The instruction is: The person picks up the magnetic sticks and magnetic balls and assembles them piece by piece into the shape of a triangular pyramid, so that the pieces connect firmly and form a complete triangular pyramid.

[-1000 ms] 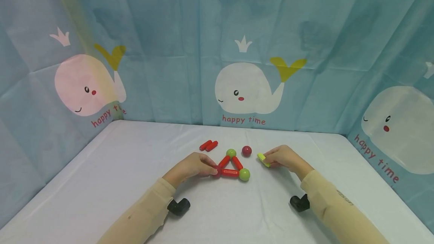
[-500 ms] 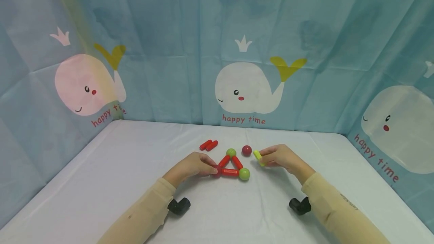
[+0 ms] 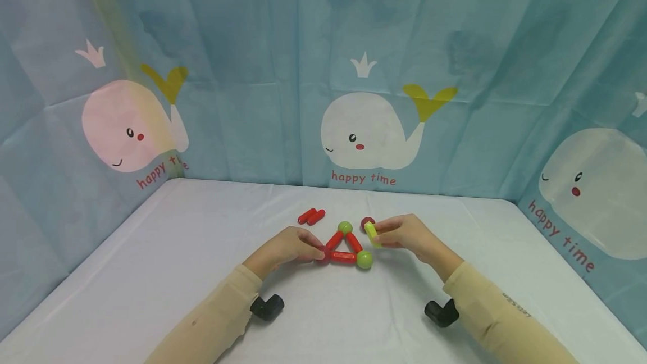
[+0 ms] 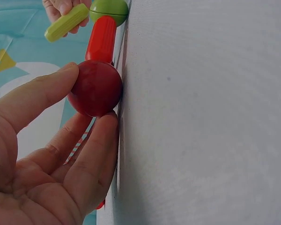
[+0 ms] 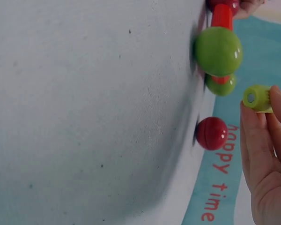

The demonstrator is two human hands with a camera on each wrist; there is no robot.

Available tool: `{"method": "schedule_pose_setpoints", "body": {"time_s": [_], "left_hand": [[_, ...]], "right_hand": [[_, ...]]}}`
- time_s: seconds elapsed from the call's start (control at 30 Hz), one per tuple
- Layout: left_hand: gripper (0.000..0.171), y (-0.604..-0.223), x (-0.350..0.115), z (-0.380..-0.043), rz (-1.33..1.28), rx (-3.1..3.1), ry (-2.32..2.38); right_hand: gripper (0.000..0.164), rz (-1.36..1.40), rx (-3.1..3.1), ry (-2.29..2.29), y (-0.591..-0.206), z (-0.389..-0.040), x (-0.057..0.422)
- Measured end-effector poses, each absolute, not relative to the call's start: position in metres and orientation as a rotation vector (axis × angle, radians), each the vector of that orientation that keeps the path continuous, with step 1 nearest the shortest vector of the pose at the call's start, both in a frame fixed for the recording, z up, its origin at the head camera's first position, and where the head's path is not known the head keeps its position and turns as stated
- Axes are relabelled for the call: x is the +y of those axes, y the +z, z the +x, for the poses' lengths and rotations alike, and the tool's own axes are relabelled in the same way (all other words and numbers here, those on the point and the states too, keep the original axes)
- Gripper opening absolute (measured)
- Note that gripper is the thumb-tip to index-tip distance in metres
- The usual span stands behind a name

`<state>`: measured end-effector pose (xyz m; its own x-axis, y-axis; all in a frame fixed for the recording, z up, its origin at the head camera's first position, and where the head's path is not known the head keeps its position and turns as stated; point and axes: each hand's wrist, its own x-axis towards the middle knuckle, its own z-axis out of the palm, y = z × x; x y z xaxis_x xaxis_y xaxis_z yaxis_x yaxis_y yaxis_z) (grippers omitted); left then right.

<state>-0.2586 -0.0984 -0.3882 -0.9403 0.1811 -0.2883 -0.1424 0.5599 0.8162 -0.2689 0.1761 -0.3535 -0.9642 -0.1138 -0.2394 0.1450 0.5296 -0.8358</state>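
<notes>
Right grip is pinching a yellow-green rod above the desk, just right of center in the head view. Relative to half a second ago, the rod is now overlapping the loose red ball instead of standing to its right; the right wrist view is showing the two apart. This shift is bringing the rod nearer to the triangle at lower center. Left grip is holding the corner red ball at the triangle's lower left, unchanged in position, apparently steadying it. Green balls are occupying the top corner and lower right corner. Two separate red rods are lying side by side, upper left of the triangle.

Balls are appearing round, smooth and glossy, likely plastic, some showing a seam. Rods are displaying ridged sides; the yellow-green one is presenting a silvery disc at its end, possibly a magnet.
</notes>
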Motion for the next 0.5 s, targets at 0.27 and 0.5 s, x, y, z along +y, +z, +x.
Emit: {"method": "schedule_pose_setpoints", "body": {"time_s": [0.27,0.5], "left_hand": [[0.024,-0.388,-0.099,-0.259,0.034,2.468,1.321],[0.025,-0.389,-0.098,-0.259,0.014,2.472,1.316]], "right_hand": [[0.034,-0.042,2.507,-1.43,-0.354,-0.265,0.169],[0.032,-0.075,2.493,-1.438,-0.356,-0.262,0.163]]}}
